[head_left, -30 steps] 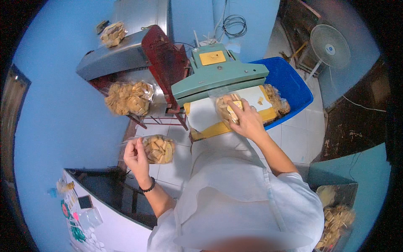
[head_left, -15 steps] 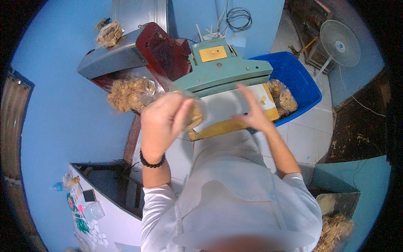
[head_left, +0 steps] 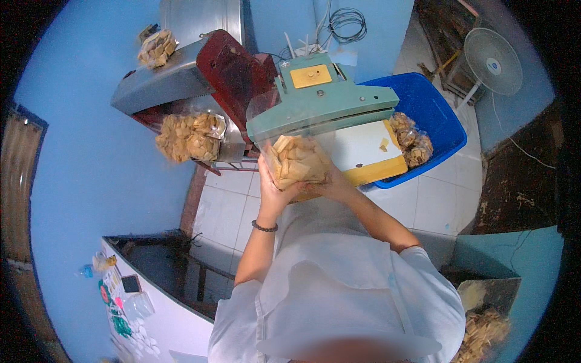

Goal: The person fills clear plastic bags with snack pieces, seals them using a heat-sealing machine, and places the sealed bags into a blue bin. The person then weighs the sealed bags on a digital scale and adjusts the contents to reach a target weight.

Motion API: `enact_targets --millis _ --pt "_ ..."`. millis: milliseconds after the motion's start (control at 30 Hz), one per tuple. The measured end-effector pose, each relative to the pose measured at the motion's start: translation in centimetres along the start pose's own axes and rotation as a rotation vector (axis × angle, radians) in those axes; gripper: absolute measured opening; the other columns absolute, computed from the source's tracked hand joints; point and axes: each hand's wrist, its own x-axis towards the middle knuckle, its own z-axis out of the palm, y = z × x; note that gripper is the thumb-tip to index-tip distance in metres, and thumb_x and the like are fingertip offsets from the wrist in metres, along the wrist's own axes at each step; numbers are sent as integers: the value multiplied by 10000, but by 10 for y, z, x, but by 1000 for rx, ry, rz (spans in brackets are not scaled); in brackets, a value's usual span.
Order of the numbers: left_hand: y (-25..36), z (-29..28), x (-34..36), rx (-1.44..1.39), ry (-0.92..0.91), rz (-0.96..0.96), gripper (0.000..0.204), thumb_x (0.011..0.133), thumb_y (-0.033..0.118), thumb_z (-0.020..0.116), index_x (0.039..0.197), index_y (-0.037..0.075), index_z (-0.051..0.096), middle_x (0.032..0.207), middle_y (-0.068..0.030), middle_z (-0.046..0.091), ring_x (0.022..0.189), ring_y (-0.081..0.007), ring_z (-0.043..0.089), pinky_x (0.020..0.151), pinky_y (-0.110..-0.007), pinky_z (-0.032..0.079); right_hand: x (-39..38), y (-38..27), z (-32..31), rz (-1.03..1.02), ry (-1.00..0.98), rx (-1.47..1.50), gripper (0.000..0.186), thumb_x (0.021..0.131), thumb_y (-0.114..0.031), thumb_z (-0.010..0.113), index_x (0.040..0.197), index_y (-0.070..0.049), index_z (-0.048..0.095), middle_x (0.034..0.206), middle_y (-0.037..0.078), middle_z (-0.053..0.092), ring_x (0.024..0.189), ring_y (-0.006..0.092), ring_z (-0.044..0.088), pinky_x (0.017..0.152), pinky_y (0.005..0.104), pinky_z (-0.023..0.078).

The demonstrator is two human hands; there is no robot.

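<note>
Both of my hands hold a clear plastic bag of tan crackers (head_left: 298,158) up in front of me. My left hand (head_left: 270,189) grips its left side and bottom. My right hand (head_left: 333,186) cups it from the lower right. The bag's open top reaches up against the front edge of a green heat sealer (head_left: 321,106), which stands on a cream and yellow board (head_left: 372,158).
A blue tub (head_left: 439,118) with several filled cracker bags sits to the right of the sealer. A dark red machine (head_left: 227,66) and a grey metal chute (head_left: 160,78) with more cracker bags stand to the left. A white fan (head_left: 493,60) is at the far right. A white counter (head_left: 151,302) lies lower left.
My left hand has come up from the lower left and joined my right on the bag. The bag has left the board and now sits raised at the sealer's front.
</note>
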Motion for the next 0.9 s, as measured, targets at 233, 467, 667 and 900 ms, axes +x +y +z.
enact_targets --millis 233,467,667,900 --pt "-29 -3 -7 189 182 88 890 748 -24 768 1475 32 256 1409 -133 434 1282 -237 480 1071 -362 416 1 9 6 -46 18 -246 763 963 -284 582 1536 -2 164 1512 230 321 1418 360 290 1175 440 219" --pt "-2 8 2 413 296 208 795 856 89 692 1498 -35 240 1489 -215 354 1383 -322 360 1149 -399 284 6 -24 16 -64 78 -270 663 1007 -261 494 1539 -21 179 1549 239 283 1444 371 263 1185 437 197" --pt "-20 -1 5 484 222 134 655 974 231 525 1501 -54 261 1579 -259 215 1469 -380 218 1193 -425 183 15 -32 21 117 129 -329 509 1032 -224 419 1493 -29 326 1529 232 343 1434 370 311 1187 424 214" --pt "-31 1 0 209 307 221 376 1016 241 460 1184 -50 630 1525 -233 369 1459 -367 263 1187 -447 186 21 -40 25 -21 214 -206 337 1024 -173 470 1303 -44 607 1474 185 457 1331 282 473 1083 344 369"
